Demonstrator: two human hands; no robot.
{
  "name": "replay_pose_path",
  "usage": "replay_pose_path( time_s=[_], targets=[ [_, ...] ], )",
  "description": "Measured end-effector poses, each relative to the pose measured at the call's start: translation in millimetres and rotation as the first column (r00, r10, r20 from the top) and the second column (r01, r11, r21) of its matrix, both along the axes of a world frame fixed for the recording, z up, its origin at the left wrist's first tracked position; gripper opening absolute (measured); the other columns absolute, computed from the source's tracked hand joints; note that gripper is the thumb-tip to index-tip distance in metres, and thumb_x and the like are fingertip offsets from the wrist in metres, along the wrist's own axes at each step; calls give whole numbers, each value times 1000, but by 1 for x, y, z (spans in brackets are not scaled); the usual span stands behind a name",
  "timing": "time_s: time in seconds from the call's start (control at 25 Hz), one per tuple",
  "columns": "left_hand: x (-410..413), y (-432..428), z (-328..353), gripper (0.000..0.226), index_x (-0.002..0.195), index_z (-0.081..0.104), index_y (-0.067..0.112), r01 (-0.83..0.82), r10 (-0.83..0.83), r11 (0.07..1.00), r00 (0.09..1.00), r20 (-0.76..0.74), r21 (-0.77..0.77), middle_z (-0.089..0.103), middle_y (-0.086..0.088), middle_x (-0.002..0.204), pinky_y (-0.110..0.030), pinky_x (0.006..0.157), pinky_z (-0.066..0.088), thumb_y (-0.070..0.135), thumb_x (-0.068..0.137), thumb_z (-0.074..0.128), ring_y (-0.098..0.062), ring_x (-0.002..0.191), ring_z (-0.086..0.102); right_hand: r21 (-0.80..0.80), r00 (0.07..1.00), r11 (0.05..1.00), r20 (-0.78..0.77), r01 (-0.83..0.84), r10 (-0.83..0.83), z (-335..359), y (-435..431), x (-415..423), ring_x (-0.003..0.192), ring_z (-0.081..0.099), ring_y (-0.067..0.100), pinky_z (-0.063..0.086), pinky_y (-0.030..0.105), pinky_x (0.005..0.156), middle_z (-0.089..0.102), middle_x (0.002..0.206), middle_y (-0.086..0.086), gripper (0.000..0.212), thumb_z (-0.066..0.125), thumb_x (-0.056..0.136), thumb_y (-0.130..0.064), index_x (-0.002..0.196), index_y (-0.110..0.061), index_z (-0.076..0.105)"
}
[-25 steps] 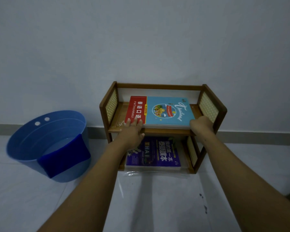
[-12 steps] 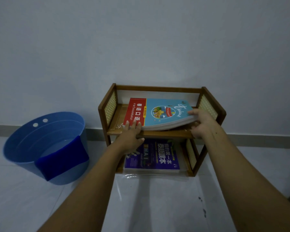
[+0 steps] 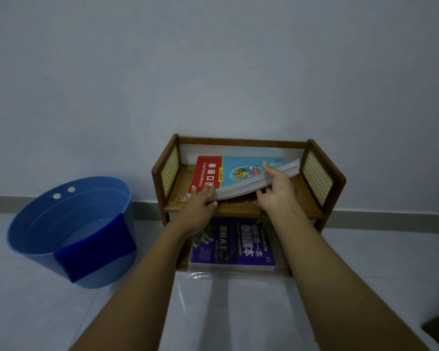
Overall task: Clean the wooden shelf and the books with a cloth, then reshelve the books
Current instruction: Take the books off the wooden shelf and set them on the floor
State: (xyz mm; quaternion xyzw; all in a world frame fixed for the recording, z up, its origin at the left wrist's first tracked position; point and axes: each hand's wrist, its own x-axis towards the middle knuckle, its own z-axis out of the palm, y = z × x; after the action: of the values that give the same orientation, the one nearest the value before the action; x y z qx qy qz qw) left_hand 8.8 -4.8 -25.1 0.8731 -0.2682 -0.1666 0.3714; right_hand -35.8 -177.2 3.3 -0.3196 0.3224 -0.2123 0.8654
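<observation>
A small two-tier wooden shelf [image 3: 314, 211] with rattan side panels stands on the floor against the wall. On its upper board lies a red and light-blue book [image 3: 238, 171], its right side lifted and bent upward. My right hand [image 3: 276, 191] grips that raised front edge, thumb on the cover and fingers beneath. My left hand [image 3: 200, 201] holds the book's lower left corner, fingers on the red cover. Pale crumbs lie on the board under the book. A purple book [image 3: 233, 244] lies flat on the lower tier. A dark blue cloth [image 3: 96, 252] hangs over the bucket's rim.
A blue bucket [image 3: 36, 239] with some water stands on the white tiled floor left of the shelf. A clear plastic sheet [image 3: 228, 287] lies on the floor in front of the shelf. A dark object shows at the bottom right corner.
My right hand moved left from the shelf's right end to the book's front edge and lifted its right side. The left hand stayed at the lower left corner.
</observation>
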Motion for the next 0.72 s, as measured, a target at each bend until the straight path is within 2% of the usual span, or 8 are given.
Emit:
replay_pose_path(
  time_s=[0.12, 0.2, 0.32, 0.48, 0.6, 0.72],
  targets=[
    [0, 5, -5, 56, 149, 15, 25, -26, 29, 998, 999, 44, -64, 7, 4, 159, -48, 118, 13, 19, 99, 40, -19, 146, -6, -127, 997, 991, -66, -52, 44, -2, 5, 12, 101, 60, 30, 39, 54, 104, 61, 109, 11, 74, 82, 68, -22, 128, -21, 38],
    [1, 8, -4, 52, 148, 23, 24, -75, 86, 982, 995, 57, -176, 19, 2, 157, -44, 114, 28, 14, 99, 39, -19, 145, 13, -139, 992, 987, -101, -86, 72, 0, 9, 17, 105, 59, 36, 39, 61, 101, 60, 109, 13, 79, 81, 70, -26, 131, -26, 31],
    [4, 15, 1, 47, 144, 34, 24, -175, 196, 929, 980, 35, -327, 36, 0, 149, -30, 98, 45, 10, 99, 38, -13, 130, 40, -128, 984, 986, -157, -106, 85, -4, 16, 21, 108, 58, 40, 41, 69, 92, 58, 116, 14, 87, 82, 68, -31, 135, -31, 26],
    [6, 23, 10, 43, 140, 42, 24, -262, 295, 885, 955, 27, -385, 48, 0, 139, -21, 86, 48, 11, 99, 39, -8, 118, 48, -15, 996, 997, -54, 72, -73, -13, 22, 22, 99, 61, 34, 52, 65, 73, 55, 116, 12, 75, 75, 74, -6, 131, -30, 32],
    [-1, 29, 18, 40, 136, 46, 22, -255, 304, 882, 950, 65, -397, 53, 5, 124, -14, 75, 47, 13, 98, 42, -4, 102, 52, 91, 979, 975, 7, 201, -202, -6, 19, 14, 94, 57, 32, 55, 62, 68, 49, 107, 10, 69, 72, 76, 4, 122, -30, 32],
    [-4, 39, 33, 36, 132, 52, 20, -248, 317, 875, 943, 104, -415, 60, 3, 118, -27, 80, 54, 19, 96, 46, -12, 97, 62, 111, 983, 978, 17, 179, -182, 12, 13, 3, 102, 54, 39, 55, 61, 61, 44, 119, 16, 72, 67, 77, 7, 130, -28, 34]
  ],
)
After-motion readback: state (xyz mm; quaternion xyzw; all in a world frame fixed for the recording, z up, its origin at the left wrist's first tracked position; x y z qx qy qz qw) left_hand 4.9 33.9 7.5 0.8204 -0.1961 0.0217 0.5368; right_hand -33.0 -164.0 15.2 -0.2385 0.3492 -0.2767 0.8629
